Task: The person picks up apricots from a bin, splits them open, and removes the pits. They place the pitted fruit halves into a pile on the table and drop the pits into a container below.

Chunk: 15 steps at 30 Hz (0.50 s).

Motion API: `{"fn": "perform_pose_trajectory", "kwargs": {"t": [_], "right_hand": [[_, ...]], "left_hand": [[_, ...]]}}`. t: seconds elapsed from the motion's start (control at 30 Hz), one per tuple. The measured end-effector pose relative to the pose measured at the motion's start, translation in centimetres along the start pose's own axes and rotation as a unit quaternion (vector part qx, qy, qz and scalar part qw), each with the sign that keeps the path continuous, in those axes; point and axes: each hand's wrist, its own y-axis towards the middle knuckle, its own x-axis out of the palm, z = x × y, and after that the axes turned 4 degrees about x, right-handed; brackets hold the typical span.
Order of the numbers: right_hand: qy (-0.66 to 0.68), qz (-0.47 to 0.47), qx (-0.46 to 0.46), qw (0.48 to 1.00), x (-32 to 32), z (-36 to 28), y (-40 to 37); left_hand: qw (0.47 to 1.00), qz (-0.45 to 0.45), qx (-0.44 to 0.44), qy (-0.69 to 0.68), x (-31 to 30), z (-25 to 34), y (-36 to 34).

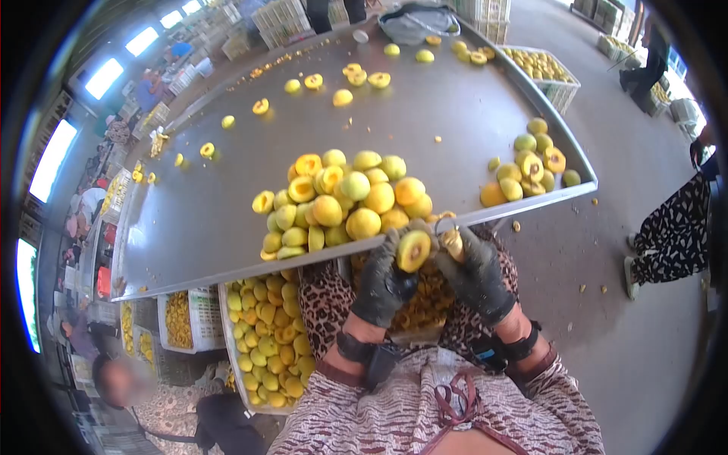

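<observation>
My gloved left hand (385,277) is closed on a halved yellow peach (413,251), its cut face turned up toward me. My right hand (479,274), in a dark glove too, grips a small pitting tool (453,244) with a curved metal loop at its tip and a pale handle. Both hands are close together over my lap, just below the near edge of the metal table (227,212). Right beyond them a heap of whole and halved peaches (353,199) lies on that edge. Below, between my knees, sits a container of peach pieces (425,303), partly hidden by my hands.
More peaches (531,163) are grouped in the table's right corner, and scattered halves lie farther back near a grey bag (418,24). A crate of peaches (269,341) stands by my left leg. At lower left sits another person (182,409); someone stands at right (675,227).
</observation>
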Motion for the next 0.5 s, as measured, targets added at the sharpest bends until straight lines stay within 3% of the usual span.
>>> {"fn": "perform_pose_trajectory", "kwargs": {"t": [0.03,0.1,0.17,0.23,0.3,0.43,0.5], "right_hand": [[0.063,-0.003,0.010,0.998,-0.5,-1.3,-0.1],[0.080,-0.036,0.068,0.994,-0.3,-1.4,-1.5],[0.233,-0.144,0.221,0.936,1.3,0.8,-3.6],[0.207,-0.133,0.202,0.948,2.1,2.0,-4.3],[0.227,-0.062,0.168,0.957,2.2,1.7,-4.4],[0.077,-0.069,0.120,0.987,1.6,2.3,-3.6],[0.108,-0.053,0.107,0.987,2.4,3.2,-3.4]], "left_hand": [[0.968,0.015,-0.058,-0.245,-0.1,0.1,0.3],[0.903,0.081,-0.121,-0.404,-0.2,-0.9,0.6],[0.903,0.056,-0.123,-0.407,-0.1,-2.0,0.6],[0.901,0.028,-0.124,-0.416,0.3,-2.9,0.6],[0.873,-0.025,-0.132,-0.469,0.4,-3.4,0.8],[0.890,0.005,-0.129,-0.438,0.9,-4.0,0.7],[0.898,0.016,-0.105,-0.426,1.3,-4.0,0.9]]}}
